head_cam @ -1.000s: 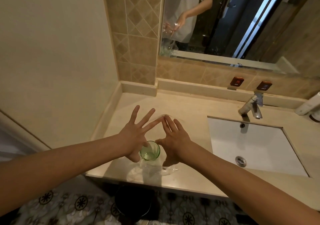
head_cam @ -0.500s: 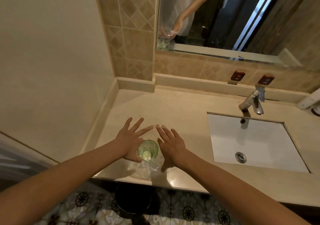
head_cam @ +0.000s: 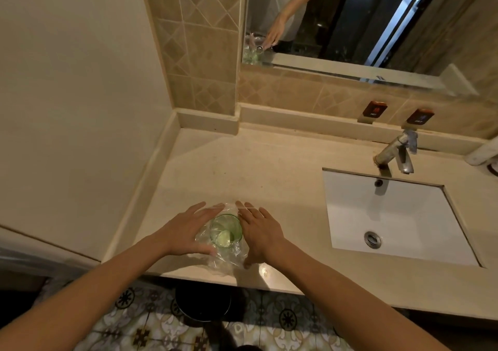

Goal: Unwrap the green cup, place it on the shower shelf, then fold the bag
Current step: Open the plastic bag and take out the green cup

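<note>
The cup (head_cam: 225,231), a see-through green tumbler, stands upright with its mouth open to the camera, near the counter's (head_cam: 269,178) front edge and well left of the sink (head_cam: 388,215), sitting in a crinkled clear bag (head_cam: 229,256) that spreads flat around its base. The left hand (head_cam: 186,232) flanks it on one side and the right hand (head_cam: 260,234) on the other, both with straight fingers on the film, gripping nothing. The tap (head_cam: 396,153) stands behind the sink.
</note>
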